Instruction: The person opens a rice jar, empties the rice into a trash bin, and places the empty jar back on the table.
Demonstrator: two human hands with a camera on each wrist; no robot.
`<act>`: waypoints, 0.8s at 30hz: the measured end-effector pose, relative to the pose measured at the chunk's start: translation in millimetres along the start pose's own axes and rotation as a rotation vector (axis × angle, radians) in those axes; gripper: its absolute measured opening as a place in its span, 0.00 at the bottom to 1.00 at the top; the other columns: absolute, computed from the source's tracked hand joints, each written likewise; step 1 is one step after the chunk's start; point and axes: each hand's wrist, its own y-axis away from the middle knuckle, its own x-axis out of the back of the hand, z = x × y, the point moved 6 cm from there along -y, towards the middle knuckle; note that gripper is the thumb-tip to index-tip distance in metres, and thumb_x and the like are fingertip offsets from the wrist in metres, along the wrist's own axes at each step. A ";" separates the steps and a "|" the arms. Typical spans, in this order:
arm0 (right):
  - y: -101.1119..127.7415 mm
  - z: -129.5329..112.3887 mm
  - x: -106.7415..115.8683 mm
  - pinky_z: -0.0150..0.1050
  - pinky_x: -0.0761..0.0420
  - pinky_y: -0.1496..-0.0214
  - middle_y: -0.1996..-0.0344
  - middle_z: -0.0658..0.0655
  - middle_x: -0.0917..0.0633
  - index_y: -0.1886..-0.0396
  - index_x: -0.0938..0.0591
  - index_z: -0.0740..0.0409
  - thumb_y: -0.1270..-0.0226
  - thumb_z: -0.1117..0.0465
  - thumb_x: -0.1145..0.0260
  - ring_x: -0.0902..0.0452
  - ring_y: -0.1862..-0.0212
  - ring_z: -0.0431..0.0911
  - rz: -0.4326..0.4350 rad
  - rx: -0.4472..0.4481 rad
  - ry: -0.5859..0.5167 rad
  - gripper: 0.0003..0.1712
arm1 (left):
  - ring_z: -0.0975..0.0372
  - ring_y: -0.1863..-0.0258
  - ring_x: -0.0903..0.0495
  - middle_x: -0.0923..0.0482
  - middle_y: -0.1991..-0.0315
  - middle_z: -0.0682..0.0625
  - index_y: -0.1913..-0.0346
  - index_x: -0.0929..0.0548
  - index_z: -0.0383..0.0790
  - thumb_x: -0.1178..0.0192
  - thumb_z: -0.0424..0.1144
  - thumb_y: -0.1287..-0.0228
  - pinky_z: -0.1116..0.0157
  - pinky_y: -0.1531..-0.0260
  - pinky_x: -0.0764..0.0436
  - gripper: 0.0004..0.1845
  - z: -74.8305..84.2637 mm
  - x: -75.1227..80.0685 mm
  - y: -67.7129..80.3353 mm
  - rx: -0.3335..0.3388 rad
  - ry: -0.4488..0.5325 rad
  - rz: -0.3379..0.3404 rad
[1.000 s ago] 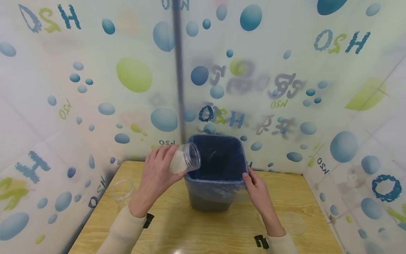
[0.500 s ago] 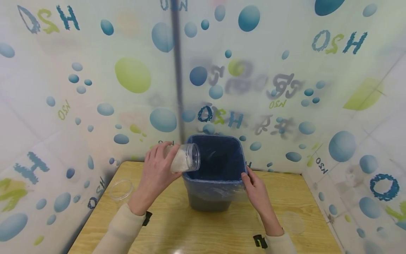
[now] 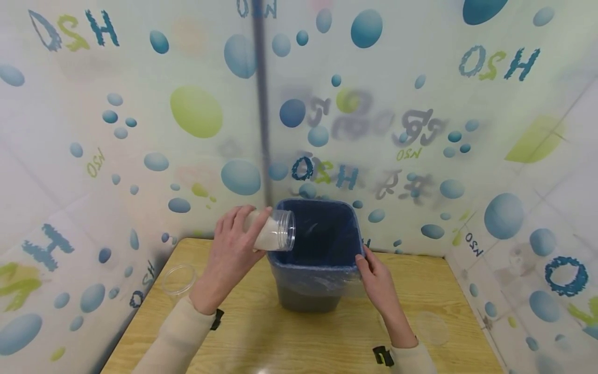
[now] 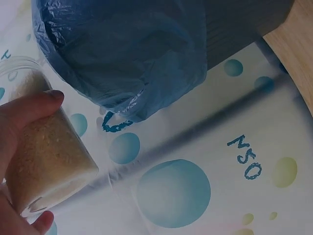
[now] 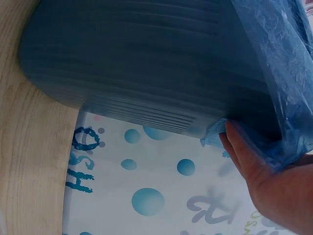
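Note:
My left hand (image 3: pixel 231 249) grips a clear jar (image 3: pixel 271 232) holding pale, rice-like grain. The jar lies nearly on its side, its uncapped mouth over the left rim of a dark trash bin (image 3: pixel 308 298). In the left wrist view the grain (image 4: pixel 54 142) fills most of the jar, with the thumb or a finger across it. A thin blue liner bag (image 3: pixel 310 276) is folded over the bin's rim. At the right rim, my right hand (image 3: pixel 377 280) holds the bin's edge; the right wrist view shows its fingers gripping the gathered bag (image 5: pixel 293 107).
On the wooden table (image 3: pixel 299 348), a clear round container (image 3: pixel 179 280) stands at the left, beyond my left forearm. A transparent disc like a lid (image 3: pixel 432 328) lies right of my right wrist. A patterned curtain (image 3: pixel 196 156) hangs close behind the bin.
My left hand has turned, rolling the jar toward level so that its mouth faces more to the right. The bin and my right hand stay nearly still.

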 end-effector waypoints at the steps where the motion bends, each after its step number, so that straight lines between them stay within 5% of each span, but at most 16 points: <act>1: 0.0 0.2 0.0 0.40 0.24 0.52 0.46 0.66 0.17 0.21 0.36 0.65 0.14 0.47 0.50 0.24 0.54 0.50 0.000 -0.002 -0.003 0.35 | 0.39 0.42 0.29 0.28 0.40 0.34 0.29 0.26 0.47 0.10 0.39 0.69 0.40 0.48 0.26 0.55 0.8 -0.7 -0.4 -0.006 0.000 -0.004; 7: -0.8 1.7 -0.2 0.39 0.28 0.65 0.69 0.58 0.25 0.20 0.36 0.62 0.15 0.47 0.49 0.30 0.69 0.48 -0.004 -0.013 -0.041 0.34 | 0.39 0.40 0.30 0.29 0.39 0.34 0.29 0.27 0.46 0.10 0.39 0.69 0.40 0.43 0.28 0.57 5.5 -4.2 -2.3 -0.039 0.018 -0.009; 21: -2.1 3.4 -0.6 0.40 0.28 0.60 0.68 0.56 0.25 0.20 0.37 0.61 0.15 0.45 0.50 0.29 0.66 0.48 -0.007 -0.028 -0.040 0.35 | 0.40 0.41 0.29 0.27 0.40 0.35 0.36 0.28 0.34 0.15 0.33 0.65 0.43 0.41 0.27 0.48 6.8 -9.4 -8.0 -0.062 0.009 0.051; 24: -2.4 4.3 -1.0 0.45 0.23 0.53 0.59 0.63 0.19 0.20 0.37 0.62 0.15 0.45 0.50 0.23 0.58 0.52 -0.004 -0.027 -0.040 0.35 | 0.39 0.41 0.29 0.28 0.39 0.33 0.34 0.28 0.36 0.14 0.34 0.64 0.43 0.41 0.26 0.49 7.1 -10.3 -8.3 -0.063 0.010 0.030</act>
